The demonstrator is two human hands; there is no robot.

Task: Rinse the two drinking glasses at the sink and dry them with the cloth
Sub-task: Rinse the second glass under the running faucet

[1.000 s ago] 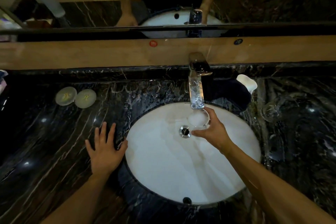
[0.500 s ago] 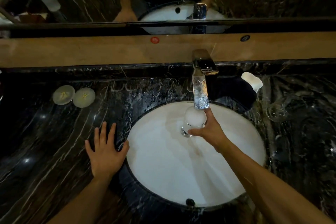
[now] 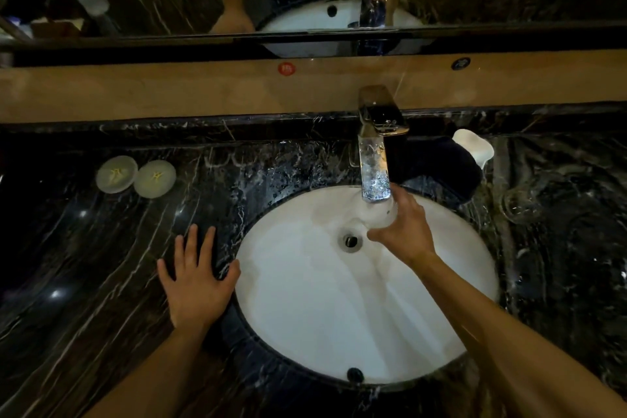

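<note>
One glass (image 3: 379,215): now tight under the tap (image 3: 375,176), drain (image 3: 351,241) uncovered.
Right hand (image 3: 403,231): fingers curled round it.
Left hand (image 3: 196,278): flat, spread on counter (image 3: 101,265).

You see two pale round lids (image 3: 135,176) lying side by side on the dark marble counter (image 3: 84,248). A white soap bar (image 3: 473,146) sits right of the faucet.

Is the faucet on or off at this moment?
On. Water pours from the faucet spout into the glass that the right hand holds beneath it over the sink.
</note>
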